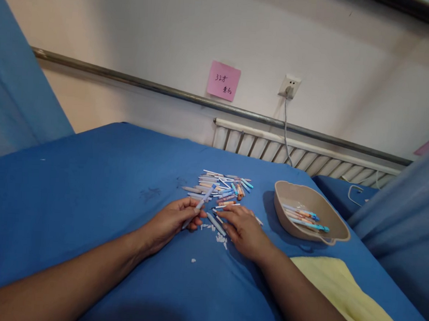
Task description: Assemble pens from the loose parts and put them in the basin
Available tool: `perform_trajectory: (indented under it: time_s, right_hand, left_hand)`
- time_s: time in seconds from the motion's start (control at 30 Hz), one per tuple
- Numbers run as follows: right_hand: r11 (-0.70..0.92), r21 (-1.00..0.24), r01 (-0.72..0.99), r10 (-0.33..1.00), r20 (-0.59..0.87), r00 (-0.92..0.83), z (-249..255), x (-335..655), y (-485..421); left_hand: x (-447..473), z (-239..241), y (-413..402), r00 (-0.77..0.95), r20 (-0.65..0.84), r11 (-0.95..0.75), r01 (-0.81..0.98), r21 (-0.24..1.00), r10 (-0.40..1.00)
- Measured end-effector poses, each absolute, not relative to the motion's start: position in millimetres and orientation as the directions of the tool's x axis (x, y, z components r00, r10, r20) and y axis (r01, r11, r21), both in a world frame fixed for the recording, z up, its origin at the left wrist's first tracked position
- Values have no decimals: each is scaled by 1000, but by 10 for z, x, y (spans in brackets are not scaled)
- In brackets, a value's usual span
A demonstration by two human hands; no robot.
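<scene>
My left hand (178,216) is closed around a pen (205,197) with a pale barrel and a blue upper end, tilted up to the right. My right hand (245,230) rests palm down over loose pen parts, its fingers stretched and apart. A grey pen barrel (217,224) lies between the two hands, close to the right thumb. Near the right fingertips is a thin white refill (226,206). Small white plugs (221,238) are scattered just below. Beyond both hands spreads a pile of pen barrels, refills and coloured pen parts (207,183).
At the right stands a beige basin (283,194) with several assembled pens (307,219) inside. A yellow cloth (324,271) lies in front of it. The blue sheet (70,195) ends at a wall with a radiator (259,146), metal rail (150,85) and plugged socket (289,86).
</scene>
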State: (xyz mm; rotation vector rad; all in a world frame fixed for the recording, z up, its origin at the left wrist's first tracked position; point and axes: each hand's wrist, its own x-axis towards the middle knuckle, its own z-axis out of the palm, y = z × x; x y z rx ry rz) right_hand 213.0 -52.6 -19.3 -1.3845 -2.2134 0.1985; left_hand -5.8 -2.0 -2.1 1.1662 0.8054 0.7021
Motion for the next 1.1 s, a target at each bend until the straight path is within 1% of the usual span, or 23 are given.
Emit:
perform_trajectory:
  time_s: [0.1,0.27,0.4,0.57,0.67,0.8,0.87,0.9,0.97,1.03,1.1]
  right_hand:
    - [445,-339,829,889,280,-362,-223,2026,-541]
    - [388,-363,847,915,259,-308,-250,2045,-510]
    - [338,-407,848,934,258,-249,-255,2085,-489]
    - [295,-433,852,944,268,-191,-304,2126,-462]
    - [279,-431,858,949,263,-176,-314,2128,-449]
    - [273,-397,876,947,274,-170,-293,2101,-443]
    - [261,-404,877,948,280,-153,-296,2096,-437]
    - [255,-434,864,948,289,-134,-304,2098,-432]
    - [248,-568,785,946,316,-70,-325,2113,-418]
    - [262,-751,606,939,342,17,-337,2134,-407]
    - [299,-881,368,931,354,92,-327,2151,-404]
  left_hand:
    - [-54,-10,-19,541,-186,249,-45,967,820]
    - [-41,12,-29,527,-189,241,-31,970,829]
    - [-44,-2,-29,525,-189,236,-23,972,830]
    - [-48,-13,-23,532,-186,225,-9,974,826]
    - [-46,-22,-21,533,-180,211,2,977,827]
    - [-44,-46,-17,537,-164,182,20,983,828]
    - [-41,-53,-16,543,-153,162,32,986,825]
    - [-37,-54,-17,549,-149,153,39,987,823]
    - [-29,-53,-23,560,-144,135,57,989,816]
    - [-20,-48,-34,564,-145,124,75,989,813]
    - [-13,-43,-48,560,-146,117,88,989,816]
